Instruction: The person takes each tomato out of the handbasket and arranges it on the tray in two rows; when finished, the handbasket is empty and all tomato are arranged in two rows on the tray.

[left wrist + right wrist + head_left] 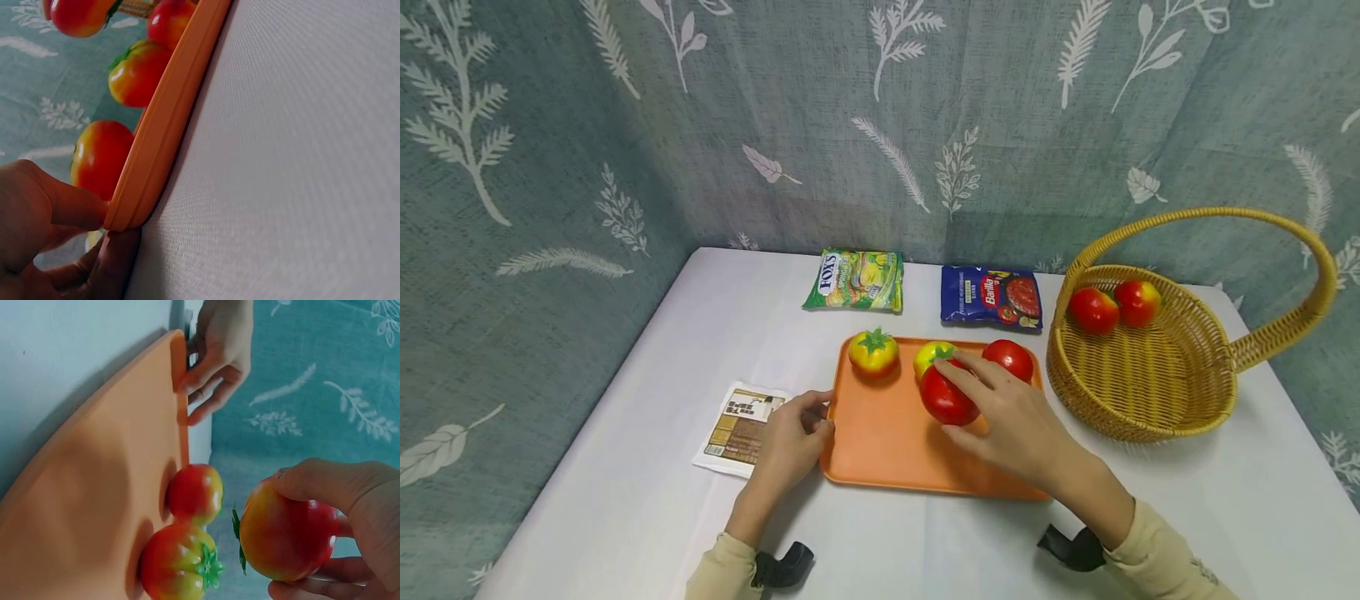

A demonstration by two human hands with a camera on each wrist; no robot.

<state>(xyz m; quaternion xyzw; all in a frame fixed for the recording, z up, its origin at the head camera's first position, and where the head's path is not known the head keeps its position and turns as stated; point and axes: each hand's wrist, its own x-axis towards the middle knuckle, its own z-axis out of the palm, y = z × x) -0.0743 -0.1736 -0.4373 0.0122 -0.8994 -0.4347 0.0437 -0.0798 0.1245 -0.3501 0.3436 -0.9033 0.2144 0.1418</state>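
Note:
My right hand (1022, 425) holds a shiny red tomato (949, 402) above the orange tray (880, 454). In the right wrist view, thumb and fingers grip this tomato (284, 534) from opposite sides, its green leaf crown facing the tray. Three more tomatoes rest along the tray's far side: a yellow-red one (874, 357) at the left, a yellow one (927, 357) partly hidden behind the held tomato, and a red one (1009, 358) at the right. At the tray's left edge my left hand (793, 437) pinches the rim, its thumb on the rim in the left wrist view.
Right of the tray stands a wicker basket (1142, 417) with a tall handle and two tomatoes (1093, 311) inside. Behind the tray lie a green Fox's candy bag (859, 282) and a blue Barilla pouch (991, 297). A brown-and-white packet (741, 425) lies beside the left hand.

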